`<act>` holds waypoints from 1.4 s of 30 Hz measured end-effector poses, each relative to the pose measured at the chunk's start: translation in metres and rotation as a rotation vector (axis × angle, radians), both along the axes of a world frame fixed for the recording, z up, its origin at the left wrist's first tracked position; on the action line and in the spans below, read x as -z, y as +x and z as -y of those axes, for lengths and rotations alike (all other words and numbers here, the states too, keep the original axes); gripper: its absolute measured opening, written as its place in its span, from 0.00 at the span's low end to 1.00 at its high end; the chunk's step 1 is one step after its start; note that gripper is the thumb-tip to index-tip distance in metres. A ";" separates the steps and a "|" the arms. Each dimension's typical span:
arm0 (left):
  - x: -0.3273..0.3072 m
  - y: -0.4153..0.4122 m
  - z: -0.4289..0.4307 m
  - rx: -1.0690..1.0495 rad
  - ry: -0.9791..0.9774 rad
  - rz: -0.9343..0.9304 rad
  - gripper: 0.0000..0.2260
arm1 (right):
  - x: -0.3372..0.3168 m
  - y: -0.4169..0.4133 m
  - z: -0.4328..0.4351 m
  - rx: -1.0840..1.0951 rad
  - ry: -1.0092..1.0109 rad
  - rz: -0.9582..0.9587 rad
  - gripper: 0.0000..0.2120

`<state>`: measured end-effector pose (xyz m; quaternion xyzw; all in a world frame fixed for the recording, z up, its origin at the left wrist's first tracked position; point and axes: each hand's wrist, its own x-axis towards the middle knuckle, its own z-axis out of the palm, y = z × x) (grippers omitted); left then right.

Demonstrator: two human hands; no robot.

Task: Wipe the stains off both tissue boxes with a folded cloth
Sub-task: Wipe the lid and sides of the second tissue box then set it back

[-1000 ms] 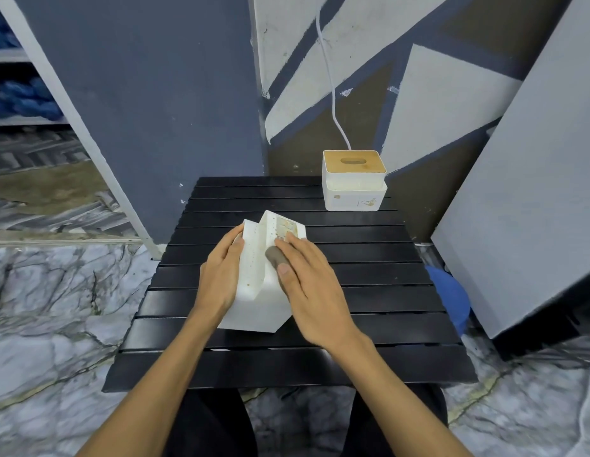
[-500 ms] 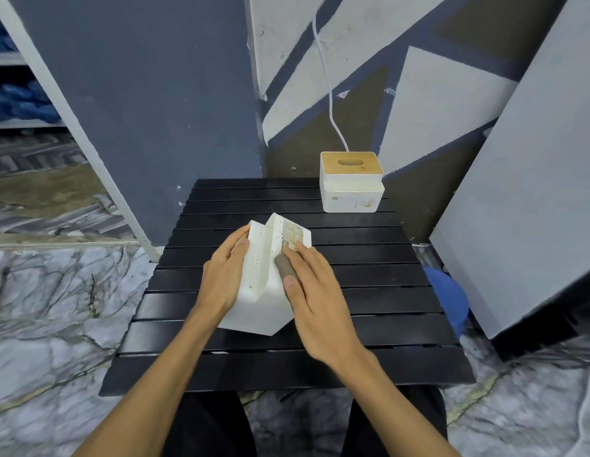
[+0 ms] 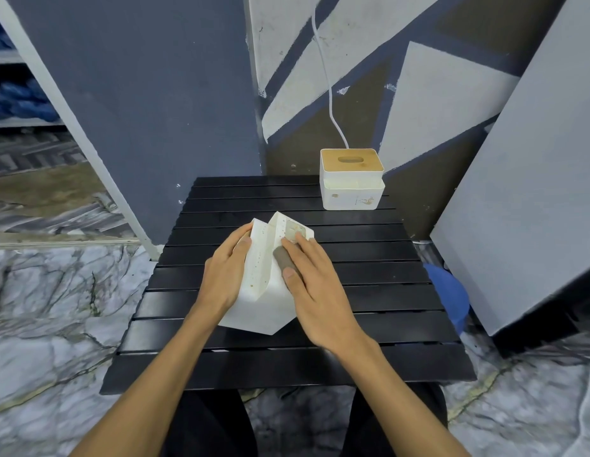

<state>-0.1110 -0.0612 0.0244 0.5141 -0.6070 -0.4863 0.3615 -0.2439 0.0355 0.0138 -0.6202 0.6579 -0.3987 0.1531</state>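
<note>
A white tissue box (image 3: 270, 305), speckled with brown stains, stands tipped on one corner in the middle of the black slatted table (image 3: 379, 291). My left hand (image 3: 226, 272) rests flat against the box's left side and steadies it. My right hand (image 3: 315, 285) presses a folded grey cloth (image 3: 282, 257) onto the box's right face with straight fingers, the thumb lying beside the cloth. Most of the cloth is hidden under the fingers. A second white tissue box (image 3: 351, 194) with a wooden lid stands upright at the table's far right corner, a few marks on its front.
A white cable (image 3: 328, 84) hangs down the painted wall behind the far box. A large grey board (image 3: 524, 192) leans close to the table's right side, with a blue object (image 3: 450, 291) below it. Marble floor surrounds the table.
My right hand slid the cloth a little down the box's face and back up. The left hand has stayed on the box, which is still tipped.
</note>
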 end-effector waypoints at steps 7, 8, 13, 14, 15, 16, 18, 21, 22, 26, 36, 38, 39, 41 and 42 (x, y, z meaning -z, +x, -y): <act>-0.001 0.000 0.000 0.008 -0.002 0.004 0.14 | -0.001 -0.011 0.016 0.007 0.002 -0.015 0.22; 0.000 -0.001 0.000 0.010 -0.006 0.009 0.14 | 0.000 -0.010 0.014 0.030 0.013 0.002 0.23; -0.002 -0.002 -0.001 0.010 -0.011 0.014 0.13 | -0.002 0.002 0.002 0.002 -0.013 -0.023 0.21; -0.003 -0.002 -0.001 0.011 -0.014 0.020 0.13 | -0.004 0.001 0.004 -0.014 -0.018 -0.036 0.21; -0.004 -0.001 -0.002 0.011 -0.013 0.025 0.13 | -0.007 0.000 0.008 -0.027 -0.016 -0.041 0.21; -0.004 -0.001 -0.001 0.013 -0.011 0.030 0.13 | -0.007 -0.003 0.015 -0.034 -0.007 -0.049 0.21; -0.004 -0.002 -0.001 0.023 -0.009 0.043 0.13 | -0.006 -0.011 0.024 -0.019 0.020 -0.033 0.22; -0.004 -0.005 0.000 0.029 -0.016 0.050 0.13 | -0.002 -0.018 0.022 0.028 0.047 0.046 0.22; -0.003 -0.005 0.000 0.029 -0.019 0.052 0.12 | -0.001 -0.016 0.016 0.037 0.043 0.058 0.21; -0.002 -0.006 0.000 0.032 -0.028 0.058 0.12 | 0.003 -0.004 0.004 0.041 -0.005 0.017 0.21; -0.002 -0.004 0.001 0.014 -0.023 0.030 0.12 | 0.004 -0.017 0.019 0.075 0.071 0.130 0.20; -0.003 -0.003 0.001 0.012 -0.026 0.035 0.12 | 0.004 -0.010 0.012 0.046 0.013 0.059 0.20; -0.003 -0.003 0.001 0.016 -0.027 0.038 0.12 | 0.005 -0.008 0.011 0.026 -0.006 0.016 0.21; -0.002 -0.003 0.001 0.023 -0.028 0.042 0.12 | 0.001 -0.009 0.017 -0.010 -0.024 -0.046 0.21; -0.002 -0.002 0.001 0.025 -0.027 0.044 0.12 | 0.000 -0.011 0.022 -0.029 -0.033 -0.065 0.21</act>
